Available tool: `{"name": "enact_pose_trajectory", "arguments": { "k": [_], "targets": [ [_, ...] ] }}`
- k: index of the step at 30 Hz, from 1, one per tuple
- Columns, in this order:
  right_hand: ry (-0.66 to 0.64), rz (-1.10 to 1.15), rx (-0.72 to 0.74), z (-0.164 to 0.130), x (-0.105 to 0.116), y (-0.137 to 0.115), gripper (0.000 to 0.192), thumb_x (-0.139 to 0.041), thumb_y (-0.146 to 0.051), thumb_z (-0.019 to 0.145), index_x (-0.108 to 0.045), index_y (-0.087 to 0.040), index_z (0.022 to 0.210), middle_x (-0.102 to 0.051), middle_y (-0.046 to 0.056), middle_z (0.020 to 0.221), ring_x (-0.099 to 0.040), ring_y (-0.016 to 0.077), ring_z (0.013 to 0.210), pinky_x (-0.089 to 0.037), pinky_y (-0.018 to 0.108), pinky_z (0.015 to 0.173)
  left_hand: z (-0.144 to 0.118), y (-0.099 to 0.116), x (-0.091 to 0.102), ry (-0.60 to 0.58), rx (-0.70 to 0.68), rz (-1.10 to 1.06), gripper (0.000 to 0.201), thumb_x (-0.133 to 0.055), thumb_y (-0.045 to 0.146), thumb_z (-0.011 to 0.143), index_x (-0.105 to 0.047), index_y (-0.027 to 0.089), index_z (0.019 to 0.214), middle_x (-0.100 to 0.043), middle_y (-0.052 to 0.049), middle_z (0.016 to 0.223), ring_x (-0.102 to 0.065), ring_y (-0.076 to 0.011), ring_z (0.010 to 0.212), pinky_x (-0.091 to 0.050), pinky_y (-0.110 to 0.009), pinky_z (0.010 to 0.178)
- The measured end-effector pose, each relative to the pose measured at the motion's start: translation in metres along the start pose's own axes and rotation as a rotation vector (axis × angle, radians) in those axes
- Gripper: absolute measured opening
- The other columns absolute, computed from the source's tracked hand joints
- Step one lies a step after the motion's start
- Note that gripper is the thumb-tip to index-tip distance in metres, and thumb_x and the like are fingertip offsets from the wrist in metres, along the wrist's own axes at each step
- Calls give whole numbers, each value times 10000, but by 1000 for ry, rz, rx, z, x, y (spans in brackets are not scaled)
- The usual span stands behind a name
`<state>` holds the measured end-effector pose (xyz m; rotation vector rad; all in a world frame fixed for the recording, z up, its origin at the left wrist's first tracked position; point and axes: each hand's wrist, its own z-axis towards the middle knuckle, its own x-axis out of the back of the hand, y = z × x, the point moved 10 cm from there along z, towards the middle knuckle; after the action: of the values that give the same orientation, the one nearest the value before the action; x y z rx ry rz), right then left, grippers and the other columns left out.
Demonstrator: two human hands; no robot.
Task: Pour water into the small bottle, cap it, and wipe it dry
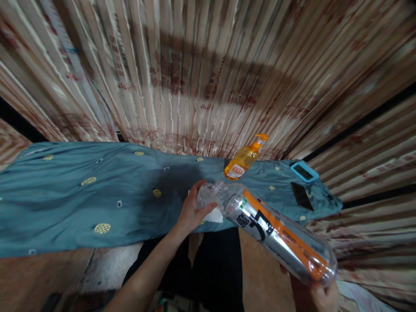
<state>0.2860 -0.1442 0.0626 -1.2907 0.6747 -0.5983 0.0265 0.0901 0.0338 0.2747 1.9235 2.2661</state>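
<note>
My left hand (195,208) is wrapped round a clear plastic cup (208,195), held over the front part of the cloth-covered table. A large clear plastic bottle (279,234) with a silver and orange label tilts down to the left, its neck at the cup's mouth. Whether the two touch I cannot tell. Low on the right, my right hand (320,294) grips the base end of this bottle. No liquid can be made out in either one. Partly hidden beneath the cup lies a piece of white paper (215,216).
Behind the cup stands an orange pump bottle (242,161). A blue-framed device with a dark screen (304,171) and a black phone (301,196) lie at the table's right end. The teal cloth (65,199) covers the table, with a pleated curtain (195,78) behind.
</note>
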Motion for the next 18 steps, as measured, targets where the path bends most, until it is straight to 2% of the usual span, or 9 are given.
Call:
{"name": "enact_pose_trajectory", "arguments": {
  "k": [3,6,9,12,14,18],
  "targets": [
    [33,-45,-51,-2,1,1,761,-775,-521,709,-529,-205,1355,-646,95,1026,-627,266,878,-530,322,667,0,-1,1,16,2,21,722,-785,363,682,-471,189,1308,-584,-118,1295,-569,-287,1200,-430,-447,1068],
    [52,-60,-26,-2,-1,-8,726,-730,-473,749,-505,-188,1378,-623,119,1153,-614,300,1002,-540,414,824,0,0,2,43,-20,55,783,-809,363,658,-458,213,1342,-574,-103,1277,-565,-287,1196,-431,-453,1063],
    [42,-60,35,1,-6,-20,708,-721,-419,749,-504,-145,1365,-598,138,1225,-568,326,1133,-470,495,972,0,4,3,58,-54,91,775,-813,366,652,-474,213,1332,-566,-94,1244,-559,-285,1184,-435,-457,1052],
    [67,-99,61,3,-7,-27,657,-718,-436,749,-545,-134,1306,-595,139,1236,-554,326,1167,-401,511,1046,0,6,2,61,-67,95,711,-807,386,662,-503,205,1279,-560,-98,1237,-555,-287,1183,-441,-458,1042],
    [54,-126,91,4,-9,-31,637,-712,-461,751,-562,-129,1274,-592,143,1239,-550,327,1174,-402,505,1045,0,5,2,65,-67,85,690,-804,397,666,-504,207,1258,-559,-98,1237,-551,-289,1187,-441,-457,1040],
    [15,-160,125,5,-10,-30,641,-702,-482,760,-554,-125,1272,-616,146,1182,-591,323,1095,-493,474,921,1,3,0,59,-66,32,722,-788,394,675,-458,191,1285,-534,-126,1304,-530,-300,1217,-415,-463,1060]
  ]
}}
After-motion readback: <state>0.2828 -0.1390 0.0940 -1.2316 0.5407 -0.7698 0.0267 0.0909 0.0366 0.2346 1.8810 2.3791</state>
